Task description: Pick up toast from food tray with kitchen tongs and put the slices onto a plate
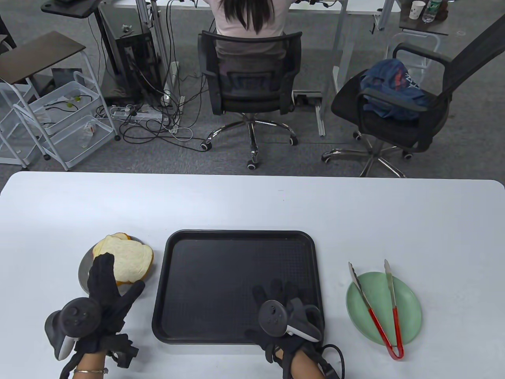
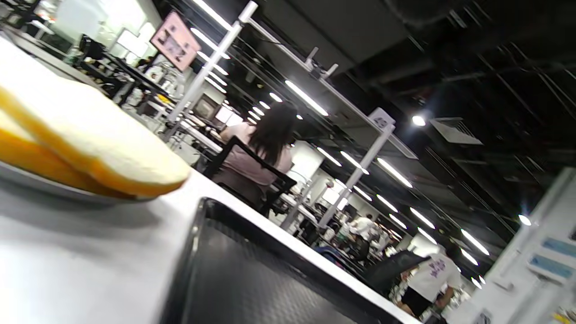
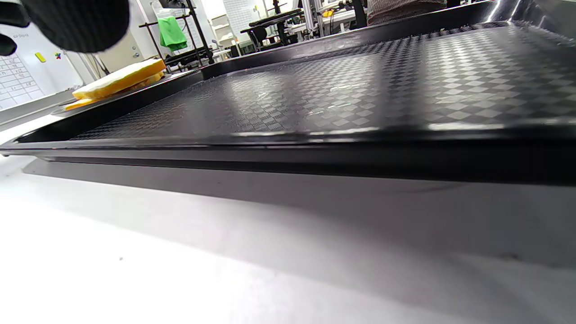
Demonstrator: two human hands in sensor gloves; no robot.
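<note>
My left hand lies with straight, spread fingers over the near edge of the grey plate; the fingertips reach onto the top toast slice, though I cannot tell from above whether they press it or only hover. It grips nothing. Two slices are stacked on that plate, just ahead of this hand, and the left wrist view shows them overlapping above the plate rim.

My right hand rests flat and open on the near part of the black food tray, fingers loosely spread, holding nothing. The tray's textured floor stretches away from this hand, with the toast beyond its far left corner.

The kitchen tongs, red-handled, lie untouched and splayed across a green plate to the right of my right hand, apart from it.
</note>
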